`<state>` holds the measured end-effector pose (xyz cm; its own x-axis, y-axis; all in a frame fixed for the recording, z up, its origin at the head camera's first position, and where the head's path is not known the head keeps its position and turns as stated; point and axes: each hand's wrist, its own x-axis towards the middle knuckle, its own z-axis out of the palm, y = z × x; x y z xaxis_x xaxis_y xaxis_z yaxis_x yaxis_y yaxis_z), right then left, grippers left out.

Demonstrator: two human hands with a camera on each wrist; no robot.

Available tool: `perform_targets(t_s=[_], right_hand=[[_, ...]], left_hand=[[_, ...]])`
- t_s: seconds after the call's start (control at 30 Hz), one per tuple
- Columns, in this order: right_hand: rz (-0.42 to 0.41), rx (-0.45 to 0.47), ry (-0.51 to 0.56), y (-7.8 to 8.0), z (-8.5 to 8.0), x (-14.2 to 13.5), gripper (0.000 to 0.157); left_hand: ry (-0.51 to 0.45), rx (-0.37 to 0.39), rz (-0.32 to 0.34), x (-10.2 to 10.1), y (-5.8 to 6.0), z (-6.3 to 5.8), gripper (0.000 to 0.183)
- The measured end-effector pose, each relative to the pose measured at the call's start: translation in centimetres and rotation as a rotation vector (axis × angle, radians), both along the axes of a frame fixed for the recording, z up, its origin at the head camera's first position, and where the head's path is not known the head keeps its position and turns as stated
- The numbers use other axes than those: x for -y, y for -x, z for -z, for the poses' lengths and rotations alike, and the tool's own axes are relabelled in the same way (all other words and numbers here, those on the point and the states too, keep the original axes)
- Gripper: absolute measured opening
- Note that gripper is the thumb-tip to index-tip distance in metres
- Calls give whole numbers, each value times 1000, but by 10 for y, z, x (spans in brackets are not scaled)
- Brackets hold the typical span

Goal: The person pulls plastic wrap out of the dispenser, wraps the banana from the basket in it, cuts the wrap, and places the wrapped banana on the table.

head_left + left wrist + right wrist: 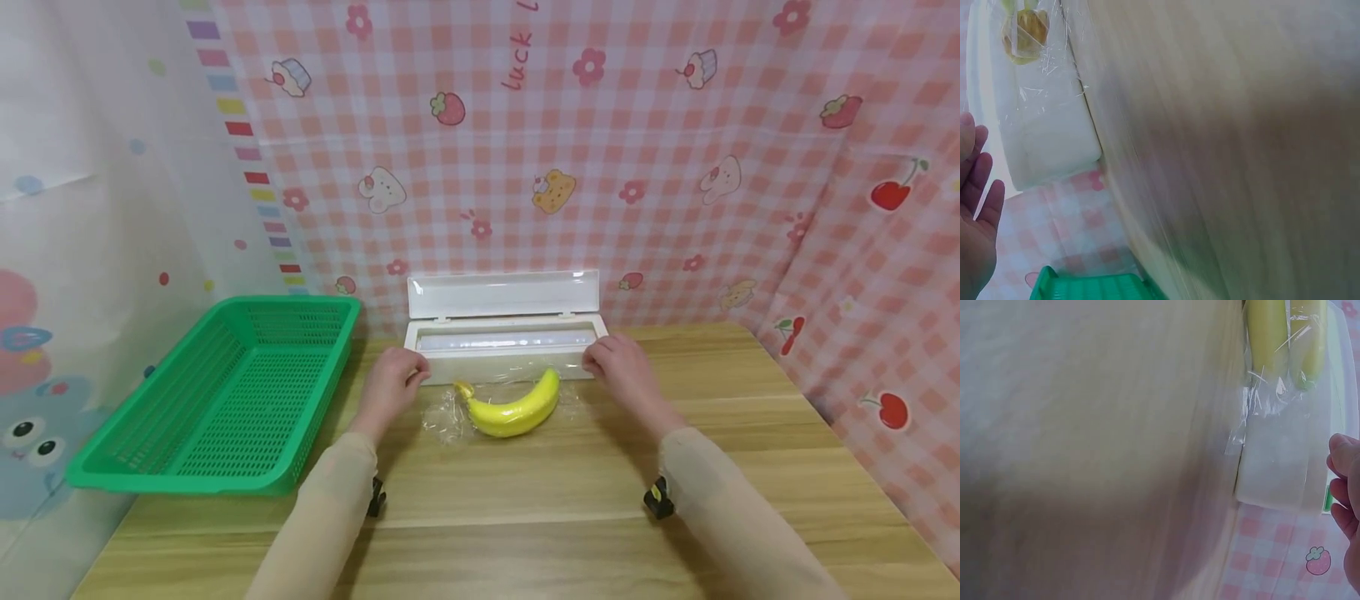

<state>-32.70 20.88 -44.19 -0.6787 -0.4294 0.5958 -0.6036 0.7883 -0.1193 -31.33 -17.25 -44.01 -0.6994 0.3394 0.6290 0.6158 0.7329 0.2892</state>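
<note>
At far left a green basket [172, 483] is placed on the table [510, 517]; could be shoved if bumped by the left sleeve [322, 517]. Left hand [390, 379] is held at the box's left front corner, fingers curled, thumb and forefinger seemingly pinched on plastic film [444, 421], edge hard to make out. Film is bunched by the banana's stem end, so folds could be stuck together and coverage left uneven. Banana [513, 419] is laid at centre, just in front of the white box [465, 368], film seen over both ends; could be rolled if film is tugged from one side. Box could be dragged if not braced, lid [502, 297] being raised at its back. Right hand [622, 367] is held at the right front corner, thumb and forefinger brought together, seemingly on film too; a tear could be started by uneven pull. Counted: one basket, two hands, one film sheet, one banana, one box, one lid, one table, two black wrist mounts [658, 498]
</note>
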Motion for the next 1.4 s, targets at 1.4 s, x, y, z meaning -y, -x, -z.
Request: perform_targets(t_s=[1.4], right_hand=[[-73,199,-158,-12,14,-2,20]], left_hand=[[430,115,112,5,-11,13,27]])
